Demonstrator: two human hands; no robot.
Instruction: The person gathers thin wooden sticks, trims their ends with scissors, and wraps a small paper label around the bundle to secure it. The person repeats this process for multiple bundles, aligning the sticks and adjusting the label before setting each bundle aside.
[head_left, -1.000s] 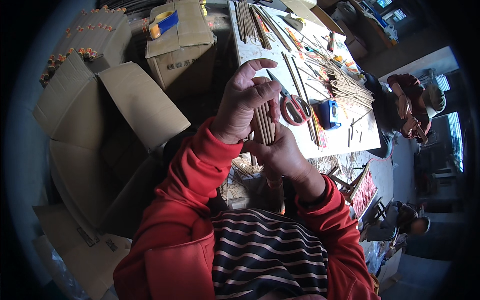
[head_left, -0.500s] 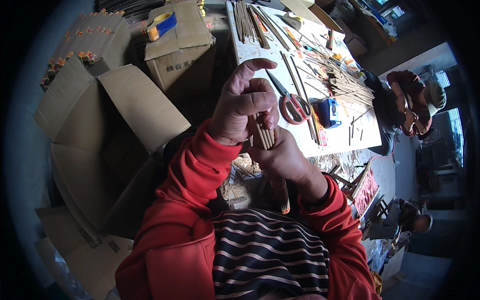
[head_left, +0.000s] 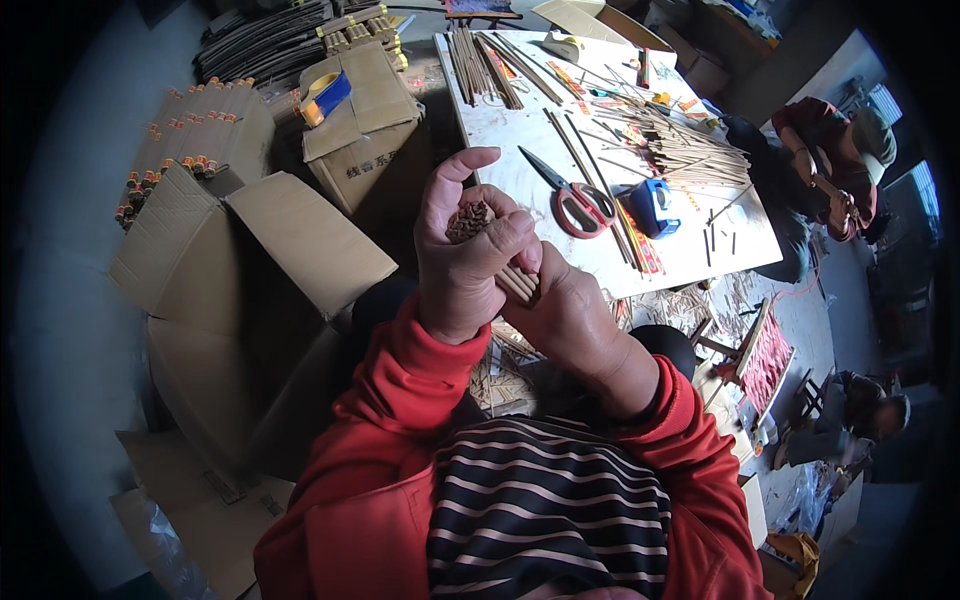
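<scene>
A bundle of brown incense sticks [head_left: 518, 284] is held in both my hands in front of my chest. My left hand [head_left: 462, 262] is wrapped round its upper part, the index finger raised and curled; the cut stick ends show in a round cluster inside the grip. Just below, to the right, my right hand [head_left: 575, 318] is closed round the same bundle, touching the left. Beyond the hands, red-handled scissors [head_left: 585, 208] lie on the white table [head_left: 715, 268], beside a blue tape dispenser [head_left: 652, 208].
Loose incense sticks [head_left: 690, 160] and several sorted ones [head_left: 478, 72] lie on the table. At left stand an open carton [head_left: 310, 240], a closed carton [head_left: 365, 140] with a tape gun [head_left: 325, 98], and stacked bundles [head_left: 195, 130]. Another person [head_left: 835, 165] sits at right.
The bundle has tilted so its upper end faces me, and my left hand has moved slightly left and down. My view has shifted a little; both hands keep hold.
</scene>
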